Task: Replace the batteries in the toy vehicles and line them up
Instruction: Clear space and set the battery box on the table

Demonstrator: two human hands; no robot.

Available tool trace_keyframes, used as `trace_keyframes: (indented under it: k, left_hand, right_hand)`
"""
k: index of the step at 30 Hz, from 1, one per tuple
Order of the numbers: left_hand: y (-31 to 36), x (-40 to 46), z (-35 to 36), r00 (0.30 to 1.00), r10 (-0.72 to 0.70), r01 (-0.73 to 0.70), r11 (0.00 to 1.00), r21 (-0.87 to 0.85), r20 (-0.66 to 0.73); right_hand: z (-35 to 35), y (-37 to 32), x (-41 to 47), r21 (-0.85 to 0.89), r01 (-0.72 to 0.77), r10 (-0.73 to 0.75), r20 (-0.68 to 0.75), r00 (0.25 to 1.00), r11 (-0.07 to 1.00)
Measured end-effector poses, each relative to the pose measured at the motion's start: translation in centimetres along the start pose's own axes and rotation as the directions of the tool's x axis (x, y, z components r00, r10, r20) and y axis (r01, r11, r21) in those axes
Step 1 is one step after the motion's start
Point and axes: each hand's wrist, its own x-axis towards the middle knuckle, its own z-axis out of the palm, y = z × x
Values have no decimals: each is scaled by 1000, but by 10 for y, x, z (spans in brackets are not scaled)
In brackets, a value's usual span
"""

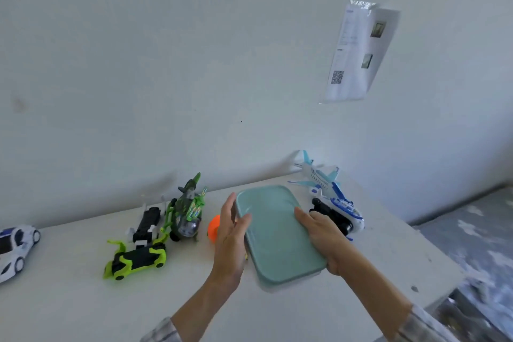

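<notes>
I'm gripping the teal-lidded box (pixel 277 233) on the counter (pixel 69 294) with my right hand (pixel 324 236), left hand (pixel 230 236) released beside it, risking knocking the toy plane (pixel 330 194) touching-close behind.

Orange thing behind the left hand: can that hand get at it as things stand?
Probably yes. The orange object sits on the table just beyond the left hand, nothing between them, but that hand is on the teal-lidded box.
</notes>
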Motion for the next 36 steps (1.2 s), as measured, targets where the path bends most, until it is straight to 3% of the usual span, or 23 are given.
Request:
trace_keyframes:
  k: [3,5,6,7,8,9,10,12,14,17,22,25,36]
  left_hand:
    - [-36,21,42,995,-73,70,996,-50,-71]
    - [-72,40,58,995,0,25,970,241,-104]
    - [-87,49,64,997,76,-54,884,465,-29]
    - [-104,58,71,989,110,-146,721,677,95]
    - [-115,63,83,979,68,-200,477,856,191]
    - [-122,66,91,977,-17,-201,227,953,211]
    - [-131,71,98,982,-76,-169,51,984,172]
    - [-132,75,108,986,-101,-145,-102,984,135]
    - [-135,81,111,984,-115,-155,-161,975,138]
    - [-139,81,109,989,-147,-44,-99,994,30]
    - [-152,81,104,997,-76,9,-134,991,-19]
    - [-146,80,98,998,-51,36,-218,975,-48]
    - [-120,82,32,972,73,235,-191,953,-225]
  right_hand:
    - [-47,1,21,-6,-25,24,-93,995,1000]
    - [-77,5,32,-10,-48,47,-116,992,999]
    - [-90,8,37,-10,-60,59,-120,991,998]
    - [-102,12,43,-14,-66,64,-125,990,998]
    - [-115,15,49,-24,-63,59,-136,989,998]
    - [-125,19,55,-32,-55,50,-143,988,998]
    - [-135,23,60,-37,-54,49,-138,989,998]
    - [-148,29,68,-26,-66,63,-122,991,997]
    - [-157,35,78,0,-108,107,-91,990,994]
    - [-160,40,85,23,-129,130,-53,990,991]
    - [-158,49,94,-53,-108,106,-25,994,993]
    - [-157,61,101,-88,-116,117,2,993,989]
    - [-104,113,101,-195,-119,128,34,991,974]
